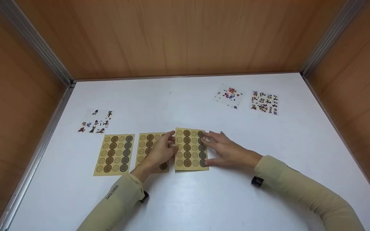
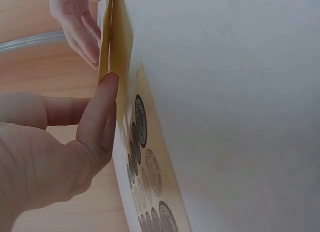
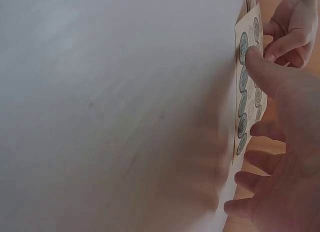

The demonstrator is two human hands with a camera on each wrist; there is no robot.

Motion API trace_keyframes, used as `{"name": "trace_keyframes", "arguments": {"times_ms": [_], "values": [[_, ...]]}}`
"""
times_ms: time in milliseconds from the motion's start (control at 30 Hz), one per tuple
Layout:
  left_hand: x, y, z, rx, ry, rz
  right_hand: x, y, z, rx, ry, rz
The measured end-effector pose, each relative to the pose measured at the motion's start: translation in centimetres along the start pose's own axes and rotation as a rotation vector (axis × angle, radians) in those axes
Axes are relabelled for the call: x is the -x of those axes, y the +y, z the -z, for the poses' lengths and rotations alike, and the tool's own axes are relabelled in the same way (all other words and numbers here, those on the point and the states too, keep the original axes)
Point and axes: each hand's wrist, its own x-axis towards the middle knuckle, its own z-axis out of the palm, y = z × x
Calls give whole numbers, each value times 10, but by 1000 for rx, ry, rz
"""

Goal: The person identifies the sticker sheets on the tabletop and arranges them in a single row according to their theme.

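Observation:
Three tan sheets of round, coin-like stickers lie in a row. The rightmost sticker sheet is between my two hands, its lower edge raised a little in the head view. My left hand pinches this sheet's left edge and hides part of the middle sticker sheet. Along the opposite edge, my right hand touches the sheet with spread, fairly straight fingers; its thumb rests on the printed face in the right wrist view. Farther left lies another sticker sheet, flat on the table.
Clear sheets with small colourful figures lie farther back: one sheet at left, another sheet and a fuller sheet at right. Wooden panels enclose the white table at the back and sides.

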Motion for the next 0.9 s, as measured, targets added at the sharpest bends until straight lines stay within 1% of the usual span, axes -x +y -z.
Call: {"name": "trace_keyframes", "arguments": {"times_ms": [67, 133, 300, 367, 533, 600, 633, 700, 767, 833, 900], "values": [[1, -1, 1, 0, -4, -1, 0, 1, -2, 11, -20, 10], [2, -2, 1, -27, 1, -14, 0, 1, -3, 18, -29, 25], [6, -2, 2, -161, 12, -86, -1, 0, -4, 31, -54, 21], [8, -2, 2, -190, 6, -110, -1, -1, -3, 34, -59, 23], [11, 1, 2, -201, -12, -146, 0, -1, -2, 39, -42, 43], [13, 2, 2, -226, -25, -173, 1, -1, -2, 40, -34, 46], [14, 3, 1, -256, -38, -189, 1, -1, -2, 42, -32, 46], [19, 4, -1, -351, -64, -240, 1, -1, -3, 42, -31, 43], [25, 4, -4, -474, -112, -296, 0, -1, -4, 41, -34, 47], [32, 4, -8, -606, -163, -338, 0, -2, -5, 39, -34, 50], [38, 3, -13, -702, -209, -369, 0, -3, -5, 36, -29, 55]]}}
